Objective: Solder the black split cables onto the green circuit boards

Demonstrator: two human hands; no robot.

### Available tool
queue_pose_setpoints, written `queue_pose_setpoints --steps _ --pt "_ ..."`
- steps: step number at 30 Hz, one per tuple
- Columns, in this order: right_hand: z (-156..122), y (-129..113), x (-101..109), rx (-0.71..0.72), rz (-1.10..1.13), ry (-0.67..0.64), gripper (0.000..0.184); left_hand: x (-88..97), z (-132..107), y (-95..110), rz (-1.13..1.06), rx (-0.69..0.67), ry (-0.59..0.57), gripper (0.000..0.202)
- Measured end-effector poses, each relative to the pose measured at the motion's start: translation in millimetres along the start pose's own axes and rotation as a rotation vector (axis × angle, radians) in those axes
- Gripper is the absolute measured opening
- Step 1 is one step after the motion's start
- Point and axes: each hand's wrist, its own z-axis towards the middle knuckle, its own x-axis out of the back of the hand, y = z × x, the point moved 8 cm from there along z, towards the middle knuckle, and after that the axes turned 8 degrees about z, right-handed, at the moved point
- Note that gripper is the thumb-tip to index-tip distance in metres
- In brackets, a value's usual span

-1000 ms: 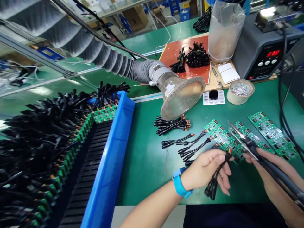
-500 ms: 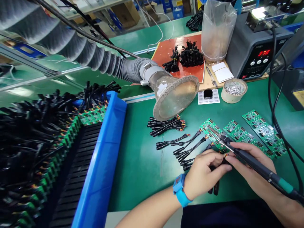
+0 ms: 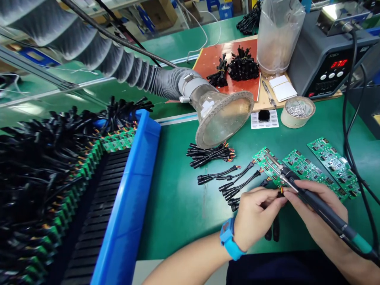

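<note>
My left hand (image 3: 255,215), a blue band on its wrist, pinches a black cable (image 3: 276,227) whose short coloured wire ends poke up between the fingertips. In my right hand (image 3: 320,229) lies a soldering iron (image 3: 329,219) with a thin metal tube along its tip, pointing up and left. My right thumb and fingertip also meet the wire ends. Beneath the iron's tip is a green circuit board (image 3: 262,157), with several black cables (image 3: 242,184) along its left edge. A second board (image 3: 298,160) and a third board (image 3: 328,156) lie to the right.
A fume extractor hood (image 3: 225,120) overhangs the bench. At left stands a blue bin (image 3: 127,182) of boards and cables. A cable bundle (image 3: 209,154) lies under the hood. Behind the boards are a solder pot-like tub (image 3: 297,118) and a soldering station (image 3: 329,59) reading 370.
The view has shifted slightly, so the bench things sit a little differently in frame. Both hands keep their grip, and the coloured wire ends now stand more upright between the fingertips.
</note>
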Motion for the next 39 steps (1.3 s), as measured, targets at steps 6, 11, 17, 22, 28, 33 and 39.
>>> queue_pose_setpoints --steps 6,11,17,22,28,33,39 --pt "0.3 -17.4 -13.9 0.29 -0.204 -0.174 0.029 2.2 -7.0 15.3 0.335 -0.281 0.067 0.017" --pt "1.6 -13.4 -14.9 0.343 -0.287 -0.248 0.03 -4.0 -10.8 16.7 0.557 -0.37 0.039 0.022" --pt "4.1 -12.8 -10.3 0.228 -0.164 -0.212 0.027 1.7 -0.5 9.0 0.182 -0.207 0.02 0.013" --pt "1.5 9.2 1.1 -0.148 0.11 0.008 0.025 10.4 2.6 9.0 0.028 -0.145 0.091 0.011" --pt "1.7 7.3 2.3 -0.156 0.09 -0.039 0.025 7.0 2.8 13.3 0.032 -0.241 0.031 0.013" --pt "1.6 3.3 4.2 -0.114 -0.002 -0.065 0.028 3.5 1.3 12.4 0.108 -0.241 0.014 0.013" --pt "3.5 11.4 -4.7 -0.192 0.095 -0.153 0.028 5.8 -6.6 22.3 0.211 -0.455 0.051 0.02"
